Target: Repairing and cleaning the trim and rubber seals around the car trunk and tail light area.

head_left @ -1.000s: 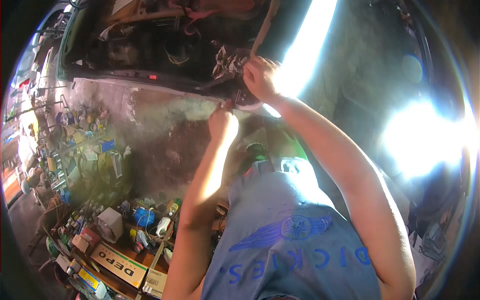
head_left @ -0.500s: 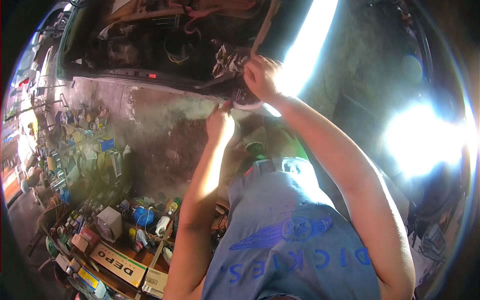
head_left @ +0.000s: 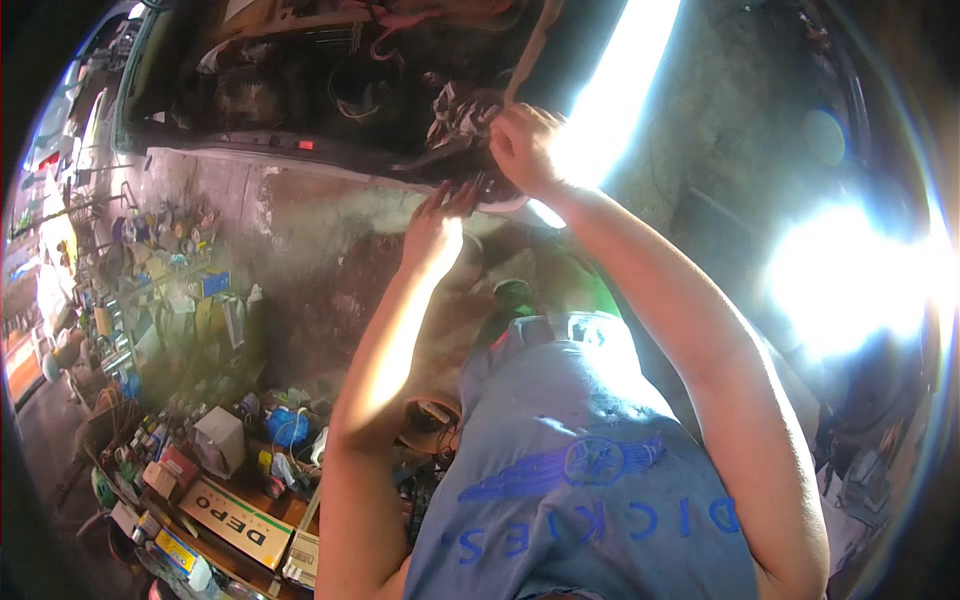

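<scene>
In front of me is the opening of a vehicle body, its dark lower sill running across the view with a small red marker on it. My right hand is curled at the corner of that opening, where a narrow brown strip comes down to the fingers; what they grip is hidden. My left hand reaches up to the sill, fingers stretched and slightly apart, beside a dark fitting at the corner. Crumpled greyish material lies inside, just left of my right hand.
Bright light glares off the vehicle's side and off the floor at the right. At lower left stands a cluttered bench with a long cardboard box, a white box and a blue bag. Loose parts crowd the floor beyond.
My left hand has shifted slightly left and up, and its fingers have gone from bent at the sill to stretched out. My right hand stays at the corner.
</scene>
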Demonstrator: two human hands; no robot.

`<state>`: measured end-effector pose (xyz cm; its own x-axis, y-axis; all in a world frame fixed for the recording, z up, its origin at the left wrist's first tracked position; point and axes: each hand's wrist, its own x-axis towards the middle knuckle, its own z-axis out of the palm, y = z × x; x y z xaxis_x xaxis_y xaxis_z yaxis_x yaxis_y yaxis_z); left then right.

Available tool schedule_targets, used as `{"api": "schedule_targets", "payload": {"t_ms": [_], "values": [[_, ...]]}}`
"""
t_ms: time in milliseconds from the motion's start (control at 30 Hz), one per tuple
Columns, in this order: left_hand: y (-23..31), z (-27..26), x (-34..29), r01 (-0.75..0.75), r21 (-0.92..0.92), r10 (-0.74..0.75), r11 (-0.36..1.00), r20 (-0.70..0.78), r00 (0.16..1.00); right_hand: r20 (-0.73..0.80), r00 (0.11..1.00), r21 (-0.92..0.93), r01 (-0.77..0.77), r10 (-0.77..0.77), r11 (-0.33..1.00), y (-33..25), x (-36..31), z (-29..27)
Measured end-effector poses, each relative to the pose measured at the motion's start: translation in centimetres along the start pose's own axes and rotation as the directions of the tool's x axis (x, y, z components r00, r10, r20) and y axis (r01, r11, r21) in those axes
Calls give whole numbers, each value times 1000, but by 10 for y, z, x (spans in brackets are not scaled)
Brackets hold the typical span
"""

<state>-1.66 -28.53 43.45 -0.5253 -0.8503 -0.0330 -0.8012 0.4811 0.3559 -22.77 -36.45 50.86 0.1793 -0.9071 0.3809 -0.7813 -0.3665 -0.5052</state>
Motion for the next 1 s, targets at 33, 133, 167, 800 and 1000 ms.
{"api": "schedule_targets", "payload": {"t_ms": [33, 133, 167, 800, 1000], "values": [[3, -1, 1, 26, -24, -26, 999, -24, 999, 1, 1000, 6, 5, -5, 1000, 0, 0, 0], [21, -11, 8, 20, -112, -37, 994, -149, 988, 11, 1000, 8, 8, -8, 1000, 0, 1, 0], [30, -16, 6, 84, -120, -93, 989, -70, 993, -18, 1000, 11, 8, -8, 1000, 0, 1, 1], [87, -52, -10, 292, -524, -375, 800, -57, 925, -57, 998, -1, 28, -28, 1000, -3, 0, 0], [100, -45, 1, -80, -540, -88, 838, -279, 956, -112, 992, -23, 47, -49, 999, 1, 1, 5]]}}
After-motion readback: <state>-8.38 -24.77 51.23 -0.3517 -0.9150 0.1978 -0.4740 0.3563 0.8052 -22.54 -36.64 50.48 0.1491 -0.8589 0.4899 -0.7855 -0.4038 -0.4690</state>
